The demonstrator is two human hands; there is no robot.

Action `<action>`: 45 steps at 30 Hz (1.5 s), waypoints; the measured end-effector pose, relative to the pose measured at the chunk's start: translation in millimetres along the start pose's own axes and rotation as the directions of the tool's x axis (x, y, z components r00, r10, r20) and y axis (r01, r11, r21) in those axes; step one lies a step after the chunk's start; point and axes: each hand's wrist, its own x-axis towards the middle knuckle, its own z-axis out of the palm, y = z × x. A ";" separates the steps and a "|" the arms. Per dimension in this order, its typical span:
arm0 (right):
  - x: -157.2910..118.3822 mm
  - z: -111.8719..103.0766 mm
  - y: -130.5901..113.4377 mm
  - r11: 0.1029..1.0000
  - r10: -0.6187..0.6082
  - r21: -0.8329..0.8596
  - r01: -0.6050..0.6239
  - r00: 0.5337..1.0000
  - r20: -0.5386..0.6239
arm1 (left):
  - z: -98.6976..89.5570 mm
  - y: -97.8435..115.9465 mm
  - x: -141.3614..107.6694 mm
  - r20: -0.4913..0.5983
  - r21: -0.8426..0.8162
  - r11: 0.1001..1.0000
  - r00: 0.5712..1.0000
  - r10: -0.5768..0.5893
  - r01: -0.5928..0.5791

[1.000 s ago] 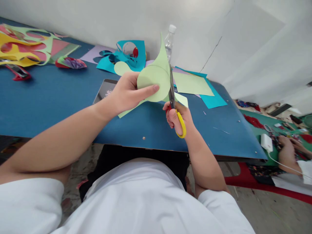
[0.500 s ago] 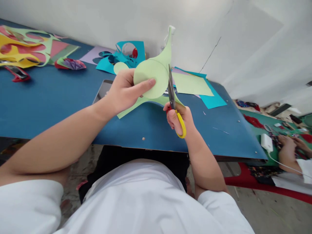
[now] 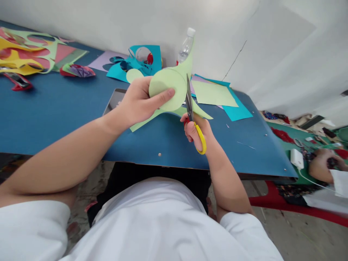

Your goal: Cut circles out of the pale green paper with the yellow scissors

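My left hand (image 3: 143,98) pinches a light green paper circle (image 3: 170,81), its thumb flat on the near face and its fingers hidden behind. A curved strip of the same green paper (image 3: 187,65) rises from the circle's upper right edge. Another green piece (image 3: 146,121) spreads below, partly behind my hands. My right hand (image 3: 199,132) is closed round the yellow and red handles of a pair of scissors (image 3: 189,105). The blades point up along the circle's right edge, and they look nearly closed.
Blue and green paper sheets (image 3: 217,94) lie to the right, cut blue paper (image 3: 149,61) behind. A water bottle (image 3: 186,47) stands by the wall. Left are yellow and green scraps (image 3: 24,54) and a stapler-like red and black tool (image 3: 17,81). A co-worker's arm (image 3: 322,166) rests at the green table.
The upper green strip has swung, uncovering more of the bottle. The scissors and my right hand have shifted slightly left. The lower green piece's right tip now shows past my right hand.
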 end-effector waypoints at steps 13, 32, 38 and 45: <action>3.7 -6.4 8.7 0.995 -0.053 -0.077 0.056 0.997 0.049 | -1.2 4.4 -1.2 0.057 0.041 0.999 0.998 -0.023 0.021; 5.2 -5.1 11.8 0.989 -0.094 -0.113 0.091 0.995 -0.018 | -2.3 7.1 -1.9 0.050 0.003 0.999 0.998 -0.042 0.042; 4.8 -5.1 14.2 0.986 -0.137 -0.095 0.134 0.990 -0.023 | -3.0 3.5 -1.6 0.005 -0.020 0.999 0.999 -0.044 0.044; 5.2 -4.5 16.1 0.986 -0.114 -0.129 0.108 0.993 -0.034 | -3.0 -16.3 6.3 0.055 -0.080 0.974 0.974 0.218 -0.214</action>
